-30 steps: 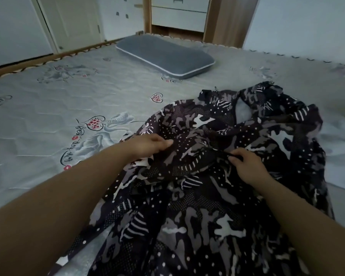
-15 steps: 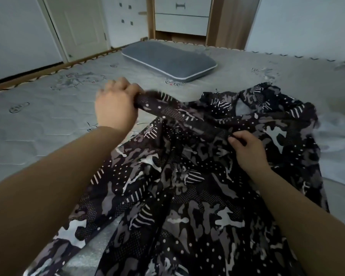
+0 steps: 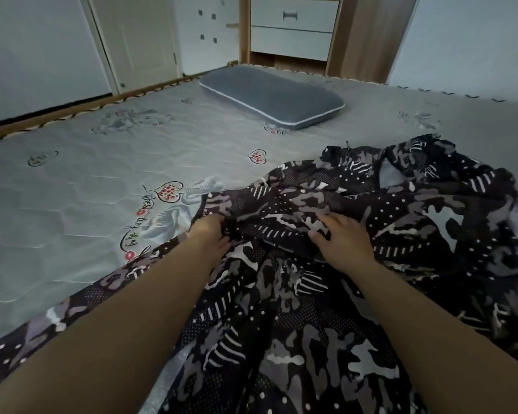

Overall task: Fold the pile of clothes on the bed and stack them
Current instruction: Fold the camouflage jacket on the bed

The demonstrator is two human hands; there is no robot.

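The left hand [image 3: 210,234], which half a second ago held a fold of the garment [image 3: 356,264] raised above the bed [image 3: 72,204], is now down at the cloth's left edge, fingers curled into the fabric. The right hand [image 3: 340,237] lies on the cloth at centre frame with its fingers bent into a ridge, seemingly gripping it. The garment sprawls rumpled across the lower right of the frame. Judging by this, the lifted section has been laid back down and folding has barely begun.
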